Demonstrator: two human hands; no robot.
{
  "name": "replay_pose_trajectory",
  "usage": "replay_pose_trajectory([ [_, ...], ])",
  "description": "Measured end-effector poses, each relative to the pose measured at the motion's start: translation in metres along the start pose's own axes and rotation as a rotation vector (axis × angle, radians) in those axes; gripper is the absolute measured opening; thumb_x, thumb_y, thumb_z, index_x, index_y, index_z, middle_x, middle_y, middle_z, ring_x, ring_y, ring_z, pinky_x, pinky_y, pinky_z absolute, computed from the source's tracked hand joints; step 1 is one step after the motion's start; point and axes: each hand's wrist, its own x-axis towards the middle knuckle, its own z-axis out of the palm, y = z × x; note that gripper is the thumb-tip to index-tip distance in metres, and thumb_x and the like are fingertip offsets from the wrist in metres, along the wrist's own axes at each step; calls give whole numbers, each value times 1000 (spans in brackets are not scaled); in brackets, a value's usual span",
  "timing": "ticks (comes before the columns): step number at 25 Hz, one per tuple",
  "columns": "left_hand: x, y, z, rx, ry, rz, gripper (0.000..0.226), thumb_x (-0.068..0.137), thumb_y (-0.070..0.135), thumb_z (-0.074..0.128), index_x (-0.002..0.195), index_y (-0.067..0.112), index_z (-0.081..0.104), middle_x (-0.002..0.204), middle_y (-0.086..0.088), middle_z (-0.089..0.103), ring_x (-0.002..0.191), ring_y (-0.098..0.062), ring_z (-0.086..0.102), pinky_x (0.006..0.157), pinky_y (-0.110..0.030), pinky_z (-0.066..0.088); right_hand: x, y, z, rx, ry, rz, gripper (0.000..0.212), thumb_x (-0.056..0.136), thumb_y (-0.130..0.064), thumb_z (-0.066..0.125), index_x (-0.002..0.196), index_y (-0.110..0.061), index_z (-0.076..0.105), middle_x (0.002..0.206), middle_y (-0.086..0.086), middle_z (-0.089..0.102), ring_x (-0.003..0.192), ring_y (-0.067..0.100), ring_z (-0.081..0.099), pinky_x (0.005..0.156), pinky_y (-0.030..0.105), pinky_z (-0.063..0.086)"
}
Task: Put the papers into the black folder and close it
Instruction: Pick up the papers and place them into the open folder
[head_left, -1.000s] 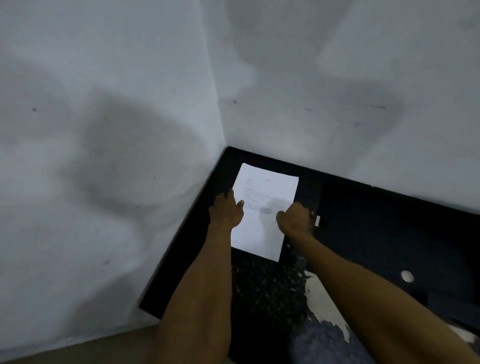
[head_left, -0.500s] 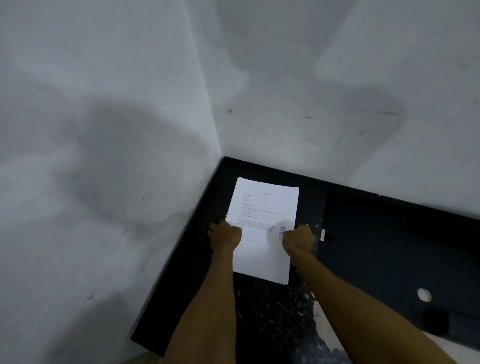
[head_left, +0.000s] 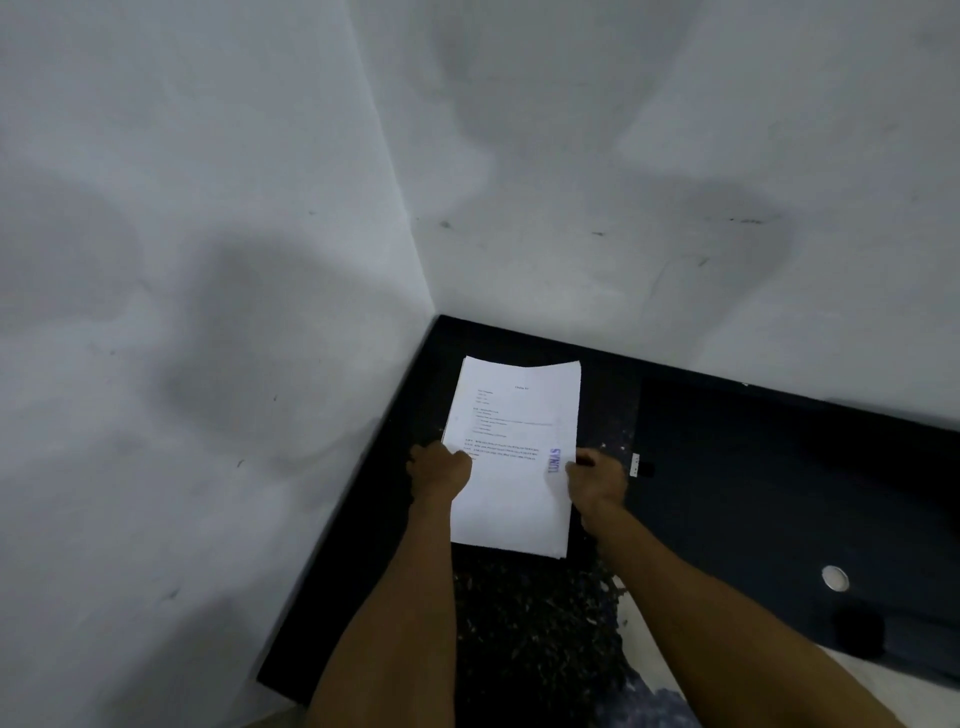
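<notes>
A stack of white printed papers (head_left: 514, 452) with a blue stamp near its right edge is held over the dark tabletop in the wall corner. My left hand (head_left: 439, 470) grips the stack's left edge and my right hand (head_left: 597, 480) grips its right edge. The top edge of the stack curves slightly. The black folder (head_left: 769, 483) lies open and flat to the right of the papers, with a round silver snap (head_left: 835, 578) near its front right and a small clasp (head_left: 641, 467) at its left edge, just beside my right hand.
White walls meet in a corner right behind the papers. The dark table (head_left: 530, 634) has a worn, speckled surface in front of the stack, with a pale patch (head_left: 631, 623) near the folder's front edge. The table's left edge runs diagonally along the left wall.
Both hands went from resting on the sheet to gripping its side edges, and the stack has come up and toward me. The blue stamp now shows.
</notes>
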Motion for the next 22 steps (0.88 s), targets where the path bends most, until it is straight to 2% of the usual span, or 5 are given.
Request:
replay_pose_trajectory([
  [4,0,8,-8,-174,-47,17,54,97,33,42,138,-1,48,143,-22,49,127,-36,51,109,-41,42,13,7,-35,193,-77,4,28,87,-1,65,114,-2,71,112,14,71,91,20,62,85,29,51],
  [7,-16,35,5,-396,-172,72,35,96,19,51,120,-3,63,126,-25,64,103,-28,63,93,-35,50,22,14,-81,271,-106,9,26,87,0,64,113,-1,70,111,18,72,90,23,65,87,34,54],
  [9,-31,55,26,-473,-216,112,29,93,8,54,118,-3,65,121,-24,68,101,-32,66,93,-39,54,28,23,-114,267,-68,7,25,87,-1,66,111,-2,71,110,16,72,87,22,65,84,34,54],
  [15,-94,124,120,-433,-314,217,33,91,1,56,123,-2,63,120,-20,68,105,-34,67,91,-38,55,43,55,-242,-105,168,-142,21,85,-5,70,105,1,75,104,18,75,93,27,69,87,32,55],
  [22,-130,144,187,-360,-125,254,30,90,-1,52,117,-4,66,119,-21,69,104,-36,66,79,-30,50,46,85,-349,-328,350,-304,33,87,-3,63,120,-4,66,109,16,72,100,29,68,86,29,52],
])
